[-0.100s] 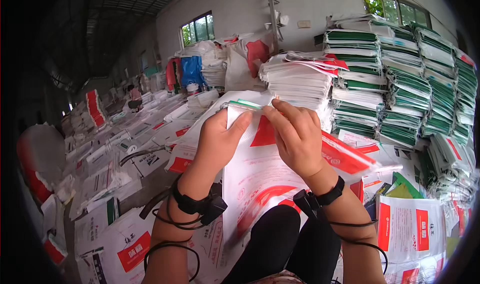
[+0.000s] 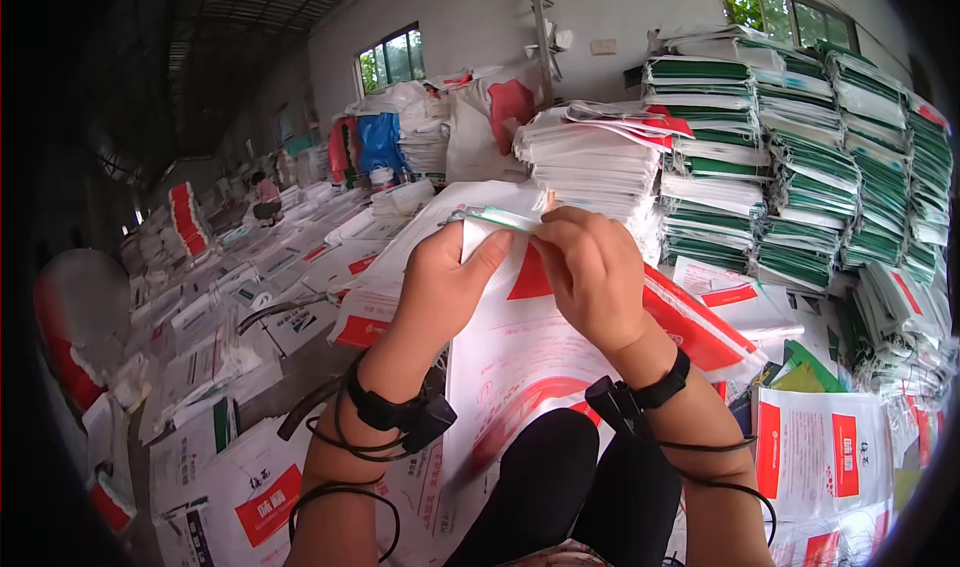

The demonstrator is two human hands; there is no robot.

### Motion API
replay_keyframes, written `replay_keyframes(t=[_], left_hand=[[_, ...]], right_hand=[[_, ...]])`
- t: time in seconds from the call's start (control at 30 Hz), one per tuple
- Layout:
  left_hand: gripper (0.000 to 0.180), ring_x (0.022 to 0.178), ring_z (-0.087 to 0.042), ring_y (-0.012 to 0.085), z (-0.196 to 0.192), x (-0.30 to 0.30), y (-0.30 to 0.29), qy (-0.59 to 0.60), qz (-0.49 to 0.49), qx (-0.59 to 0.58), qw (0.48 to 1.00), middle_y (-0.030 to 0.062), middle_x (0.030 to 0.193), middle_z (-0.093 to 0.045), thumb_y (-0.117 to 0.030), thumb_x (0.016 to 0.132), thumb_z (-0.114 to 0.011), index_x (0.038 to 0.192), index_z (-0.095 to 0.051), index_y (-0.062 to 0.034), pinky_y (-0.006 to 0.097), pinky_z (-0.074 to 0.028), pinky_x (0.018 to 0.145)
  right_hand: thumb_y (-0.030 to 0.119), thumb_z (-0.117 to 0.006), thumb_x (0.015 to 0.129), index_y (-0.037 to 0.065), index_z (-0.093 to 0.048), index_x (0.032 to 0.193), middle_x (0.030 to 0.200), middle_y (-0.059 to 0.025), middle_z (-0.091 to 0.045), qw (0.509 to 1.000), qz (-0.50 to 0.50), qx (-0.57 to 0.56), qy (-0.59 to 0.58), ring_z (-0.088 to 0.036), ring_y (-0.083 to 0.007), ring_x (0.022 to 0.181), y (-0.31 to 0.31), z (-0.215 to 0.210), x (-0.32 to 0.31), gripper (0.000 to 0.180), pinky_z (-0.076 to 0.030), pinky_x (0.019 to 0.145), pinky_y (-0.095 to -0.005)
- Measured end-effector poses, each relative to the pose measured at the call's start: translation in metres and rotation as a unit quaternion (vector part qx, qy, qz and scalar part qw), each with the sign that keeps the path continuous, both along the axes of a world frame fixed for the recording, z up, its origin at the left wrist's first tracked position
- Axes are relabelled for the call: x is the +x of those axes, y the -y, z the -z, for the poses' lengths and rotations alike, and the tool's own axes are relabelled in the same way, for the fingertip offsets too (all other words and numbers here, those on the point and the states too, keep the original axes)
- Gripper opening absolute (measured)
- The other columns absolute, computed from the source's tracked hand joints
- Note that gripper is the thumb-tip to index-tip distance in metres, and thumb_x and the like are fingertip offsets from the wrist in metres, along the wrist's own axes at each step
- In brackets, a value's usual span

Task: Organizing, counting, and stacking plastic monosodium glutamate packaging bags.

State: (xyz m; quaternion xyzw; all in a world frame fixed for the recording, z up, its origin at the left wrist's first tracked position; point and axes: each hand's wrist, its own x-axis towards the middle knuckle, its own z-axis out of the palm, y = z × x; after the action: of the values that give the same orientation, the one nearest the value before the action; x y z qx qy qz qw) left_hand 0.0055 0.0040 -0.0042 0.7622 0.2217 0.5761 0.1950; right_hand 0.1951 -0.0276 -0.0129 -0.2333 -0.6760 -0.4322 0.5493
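Observation:
A white sack with red printing (image 2: 530, 342) lies over my lap, its upper edge raised between my hands. Along that edge runs a thin green-and-white strip (image 2: 500, 217). My left hand (image 2: 448, 275) is closed on the edge, thumb on the near side. Opposite it, my right hand (image 2: 600, 277) pinches the same edge near the strip, fingers curled. What lies right under those fingertips is hidden. Past my right wrist sticks out a red, white-bordered part (image 2: 700, 322), apparently of a sack. Each wrist wears a black strap with a small device and cable.
Tall stacks of folded white and green sacks (image 2: 705, 157) rise at the right, beside a white pile (image 2: 590, 162). Flat printed sacks (image 2: 270, 502) cover the floor on the left, more (image 2: 815, 457) at the right. A person (image 2: 266, 197) is far back left, another blurred figure (image 2: 85, 312) nearer.
The fingers of my right hand have curled in and moved slightly down along the sack's edge. The red part by my right wrist has shifted a little. My left hand keeps its hold.

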Motion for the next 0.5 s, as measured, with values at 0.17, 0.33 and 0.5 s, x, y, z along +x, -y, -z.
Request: replay_keyframes(t=[0.17, 0.33, 0.5], left_hand=[[0.034, 0.071, -0.048, 0.0032, 0.003, -0.005, -0.007, -0.012, 0.027, -0.082, 0.996, -0.0057, 0.081, -0.059, -0.035, 0.104, -0.056, 0.102, -0.067, -0.0020, 0.021, -0.040, 0.062], [0.036, 0.073, -0.056, 0.0074, -0.014, -0.009, -0.021, 0.048, 0.171, -0.216, 0.960, -0.0025, 0.084, -0.061, -0.035, 0.104, -0.053, 0.103, -0.066, -0.0007, 0.023, -0.044, 0.065], [0.030, 0.087, -0.067, 0.0153, -0.038, -0.008, -0.022, -0.083, 0.150, -0.282, 0.944, 0.0065, 0.100, -0.069, -0.021, 0.096, -0.057, 0.110, -0.067, 0.0025, 0.031, -0.055, 0.076]], right_hand=[[0.007, -0.072, 0.080, 0.006, -0.059, 0.090, 0.082, -0.0092, -0.062, 0.992, -0.009, -0.113, -0.060, -0.062, -0.0312, 0.075, -0.001, -0.003, 0.006, 0.017, -0.048, 0.067, -0.0411], [0.007, -0.071, 0.082, 0.005, -0.060, 0.093, 0.081, -0.0110, -0.061, 0.986, -0.055, -0.146, -0.057, -0.061, -0.0338, 0.075, -0.011, 0.005, 0.014, 0.016, -0.049, 0.069, -0.0428], [0.007, -0.070, 0.084, 0.005, -0.059, 0.094, 0.084, -0.0116, -0.062, 0.986, -0.037, -0.161, -0.028, -0.061, -0.0344, 0.075, -0.013, 0.014, 0.017, 0.014, -0.049, 0.070, -0.0430]])
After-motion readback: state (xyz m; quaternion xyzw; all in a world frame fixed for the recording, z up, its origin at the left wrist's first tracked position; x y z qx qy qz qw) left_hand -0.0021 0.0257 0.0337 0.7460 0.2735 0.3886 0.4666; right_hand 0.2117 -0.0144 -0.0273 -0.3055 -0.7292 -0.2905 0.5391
